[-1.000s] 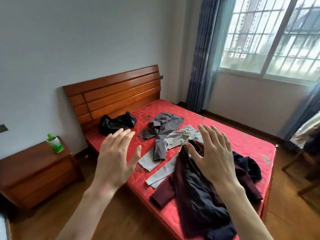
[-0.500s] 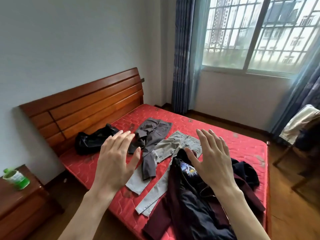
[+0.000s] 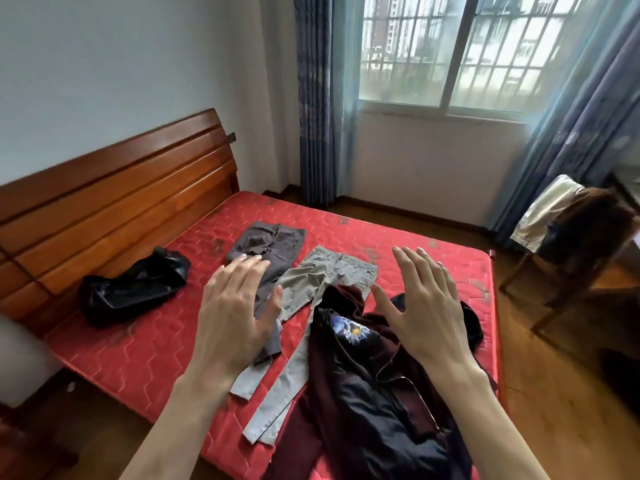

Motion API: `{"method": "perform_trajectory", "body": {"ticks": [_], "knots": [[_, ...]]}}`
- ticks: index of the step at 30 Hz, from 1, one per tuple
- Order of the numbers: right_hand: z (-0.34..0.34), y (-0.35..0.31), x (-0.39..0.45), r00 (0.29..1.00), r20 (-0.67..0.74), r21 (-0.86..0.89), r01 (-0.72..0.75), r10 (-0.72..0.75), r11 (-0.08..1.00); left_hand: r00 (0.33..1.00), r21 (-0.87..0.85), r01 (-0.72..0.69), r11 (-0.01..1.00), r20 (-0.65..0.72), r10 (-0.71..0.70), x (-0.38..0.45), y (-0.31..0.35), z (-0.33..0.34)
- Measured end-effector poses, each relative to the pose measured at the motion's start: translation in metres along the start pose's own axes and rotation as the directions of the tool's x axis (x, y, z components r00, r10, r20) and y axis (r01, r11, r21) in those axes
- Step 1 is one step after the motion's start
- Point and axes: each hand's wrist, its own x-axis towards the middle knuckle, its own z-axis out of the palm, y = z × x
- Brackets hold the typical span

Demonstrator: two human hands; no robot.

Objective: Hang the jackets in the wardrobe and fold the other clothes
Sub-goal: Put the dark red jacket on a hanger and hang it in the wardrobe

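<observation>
A maroon jacket (image 3: 374, 393) with dark lining and a blue-and-yellow patch lies crumpled on the near right of the red mattress (image 3: 156, 351). Light grey trousers (image 3: 311, 292) lie flat beside it, and dark grey trousers (image 3: 270, 244) lie further left. A shiny black jacket (image 3: 135, 289) is bunched near the headboard. My left hand (image 3: 235, 317) and my right hand (image 3: 422, 306) hover above the clothes with fingers straight and spread, holding nothing.
A wooden headboard (image 3: 114, 199) stands at the left. Blue curtains (image 3: 315, 98) frame a barred window (image 3: 467, 50). A wooden chair (image 3: 581, 251) draped with cloth stands at the right on the wood floor.
The view has swung right and closer to the bed; the nightstand and green bottle have left the frame. Both hands stay raised and spread.
</observation>
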Motion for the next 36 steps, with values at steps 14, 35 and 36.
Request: {"method": "perform_trajectory", "body": {"ticks": [14, 35, 36], "knots": [[0.081, 0.005, 0.092, 0.984, 0.025, -0.079, -0.174, 0.177, 0.982, 0.991, -0.151, -0.089, 0.984, 0.087, 0.103, 0.123, -0.061, 0.102], [0.269, 0.065, 0.118, 0.954, 0.172, -0.091, -0.233, 0.246, 0.968, 0.938, -0.250, -0.030, 0.968, 0.328, 0.114, 0.158, -0.110, 0.312], [0.282, 0.071, 0.114, 0.954, 0.176, -0.091, -0.230, 0.243, 0.969, 0.934, -0.257, -0.021, 0.966, 0.339, 0.111, 0.152, -0.110, 0.325]]}}
